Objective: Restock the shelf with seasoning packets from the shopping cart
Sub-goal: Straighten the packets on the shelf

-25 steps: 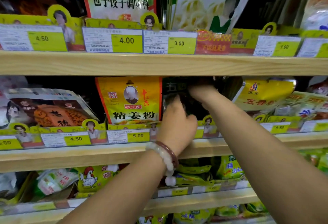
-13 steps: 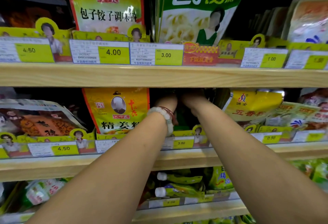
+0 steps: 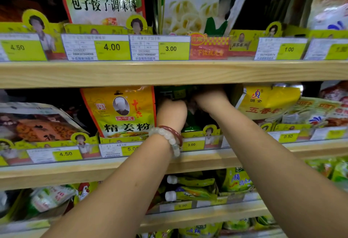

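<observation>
Both my hands reach into the middle wooden shelf [image 3: 169,164], into the slot above the 3.00 price tag. Dark green seasoning packets [image 3: 175,92] stand there, mostly hidden in shadow. My left hand [image 3: 171,113], with bead bracelets on the wrist, is curled against the packets' left side. My right hand [image 3: 211,100] presses on their top right, fingers hidden under the shelf above. Whether either hand truly grips a packet cannot be seen. The shopping cart is out of view.
An orange-yellow ginger powder packet [image 3: 122,111] stands just left of my hands, and yellow five-spice packets [image 3: 267,102] lean on the right. The upper shelf [image 3: 169,72] hangs low over the slot. Green pouches [image 3: 192,188] fill the shelf below.
My hands went deeper into the slot with the green packets, then the left hand drew back a little. The view came closer to the shelf.
</observation>
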